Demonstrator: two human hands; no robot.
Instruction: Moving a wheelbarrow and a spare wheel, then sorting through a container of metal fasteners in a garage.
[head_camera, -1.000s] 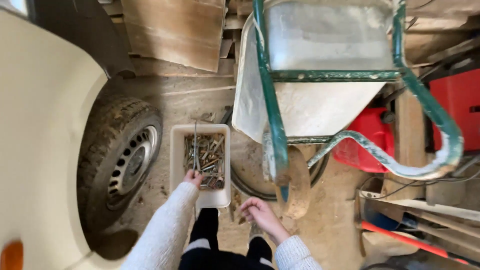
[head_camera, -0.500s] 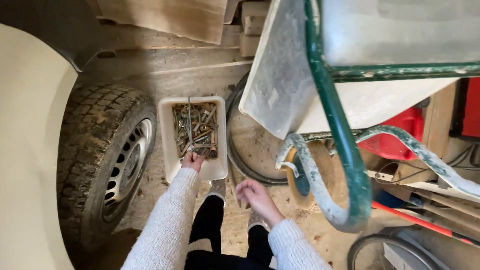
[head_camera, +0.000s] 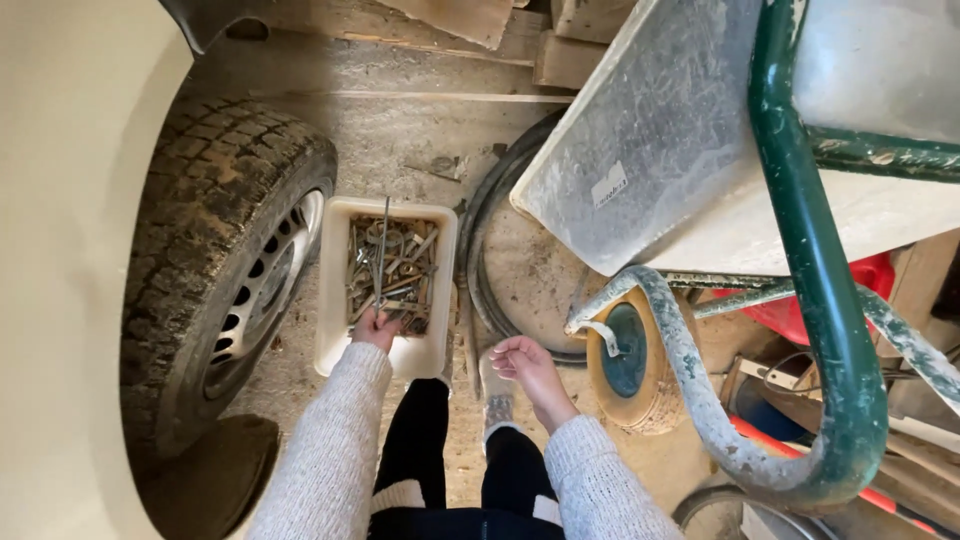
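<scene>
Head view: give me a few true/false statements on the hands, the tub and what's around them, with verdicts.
1. The left hand reaches into the white plastic tub of rusty metal bits. True.
2. The right hand grips the wheelbarrow's green handle. False: it hangs free, palm up with fingers loosely curled, holding nothing and clear of the green frame.
3. The tub sits on the ground between the vehicle tyre and the upturned wheelbarrow tray. True.
4. The tub is empty. False: it holds a heap of rusty hardware.
5. The wheelbarrow wheel is right of the right hand. True.
</scene>
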